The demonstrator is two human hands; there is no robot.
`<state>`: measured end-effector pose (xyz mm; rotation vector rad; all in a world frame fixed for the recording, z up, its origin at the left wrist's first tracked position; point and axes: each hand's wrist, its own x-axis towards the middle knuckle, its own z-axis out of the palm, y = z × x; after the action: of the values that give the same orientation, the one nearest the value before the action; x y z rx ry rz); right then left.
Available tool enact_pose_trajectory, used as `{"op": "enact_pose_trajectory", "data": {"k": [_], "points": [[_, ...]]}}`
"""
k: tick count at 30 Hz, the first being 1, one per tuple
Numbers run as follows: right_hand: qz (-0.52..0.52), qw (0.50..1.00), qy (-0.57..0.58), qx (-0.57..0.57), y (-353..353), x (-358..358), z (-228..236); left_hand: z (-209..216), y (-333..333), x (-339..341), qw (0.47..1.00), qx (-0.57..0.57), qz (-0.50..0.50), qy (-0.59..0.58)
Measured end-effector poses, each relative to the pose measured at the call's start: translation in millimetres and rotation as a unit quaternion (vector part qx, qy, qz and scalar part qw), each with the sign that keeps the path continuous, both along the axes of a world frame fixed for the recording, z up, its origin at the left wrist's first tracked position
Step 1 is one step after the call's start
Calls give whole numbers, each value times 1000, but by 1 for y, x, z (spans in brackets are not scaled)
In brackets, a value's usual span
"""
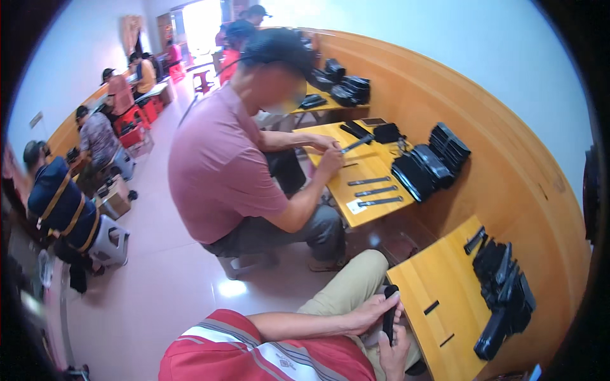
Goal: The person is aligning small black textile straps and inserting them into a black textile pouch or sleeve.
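Note:
Over my lap, beside the near wooden table (413, 279), I hold a long, narrow black piece (389, 320) with a rounded top end. My left hand (372, 312) grips its upper part with the thumb against it. Lower down, the fingers of my right hand (395, 349) are closed around the same piece. What exactly the piece is cannot be made out. On the near table lie a short black strip (431, 307) and a thinner black strip (447, 340).
A pile of black pieces (499, 279) lies along the table's wall side. Ahead, a co-worker (222, 152) in a pink shirt works at another wooden table (356, 219) with black strips and stacked black bundles (422, 168). More people sit on stools along the left wall.

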<state>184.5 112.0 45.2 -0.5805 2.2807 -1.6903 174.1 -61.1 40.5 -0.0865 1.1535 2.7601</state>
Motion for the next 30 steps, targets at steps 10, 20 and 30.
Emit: {"op": "enact_pose_trajectory", "data": {"k": [10,20,30], "points": [[127,983,125,46,-40,-1,20,14,-23,20,975,155,138,-79],[329,925,163,98,-66,3,7,-23,-53,60,928,271,206,-153],[323,924,199,49,-51,17,7,-24,-73,65,923,284,205,-156]]}}
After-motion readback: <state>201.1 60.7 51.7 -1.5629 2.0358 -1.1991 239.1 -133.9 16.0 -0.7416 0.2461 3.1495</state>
